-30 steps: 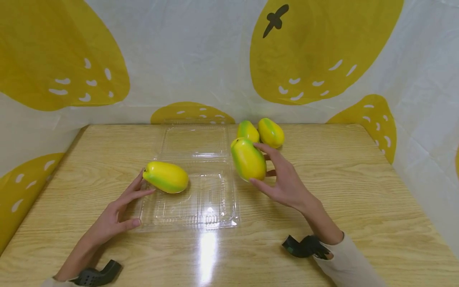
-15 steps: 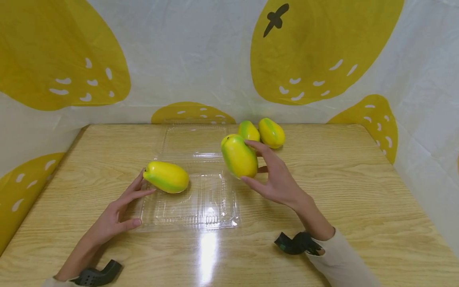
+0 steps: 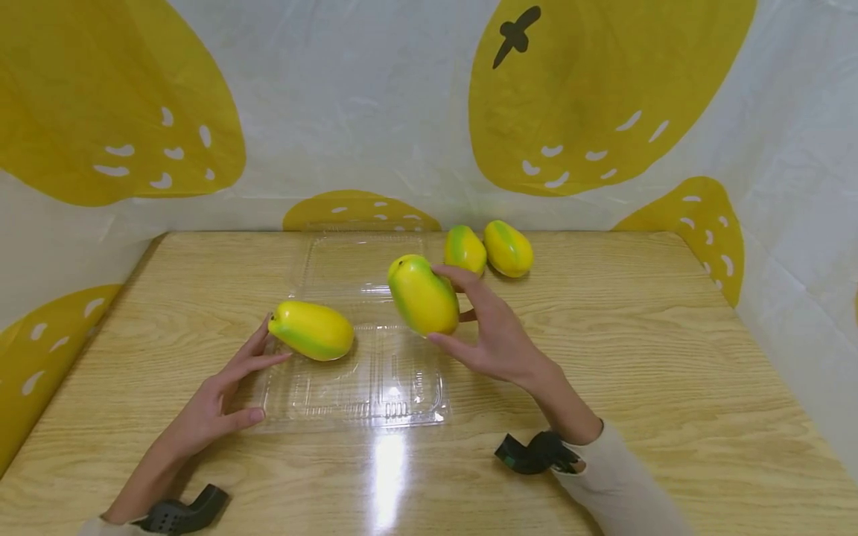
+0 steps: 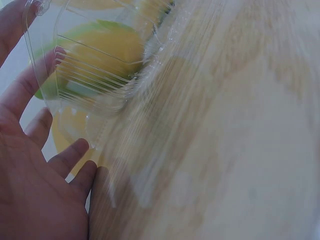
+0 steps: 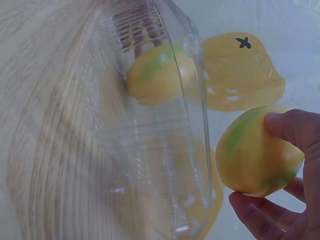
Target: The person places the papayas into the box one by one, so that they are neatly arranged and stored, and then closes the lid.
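Note:
My right hand (image 3: pixel 499 339) grips a yellow-green papaya (image 3: pixel 424 298) between thumb and fingers, over the right side of a clear plastic clamshell box (image 3: pixel 402 376). In the right wrist view the held papaya (image 5: pixel 250 157) is beside the box's rim (image 5: pixel 202 100). Another papaya (image 3: pixel 311 331) lies sideways in the left part of the box; its stem end points left. My left hand (image 3: pixel 211 409) is spread along the box's left edge, fingers lightly bent, fingertips at the rim. Through the clear wall, the left wrist view shows the papaya (image 4: pixel 100 50) inside.
Two more papayas (image 3: pixel 465 249) (image 3: pixel 508 248) sit at the table's back edge, right of the opened lid (image 3: pixel 365 260). The wooden table (image 3: pixel 670 357) meets a lemon-print cloth (image 3: pixel 348 97) behind. A black wrist mount (image 3: pixel 536 452) hangs by the right sleeve.
My right hand has carried its papaya leftward, from beside the box to over its right part. The left hand and the papaya in the box have stayed put.

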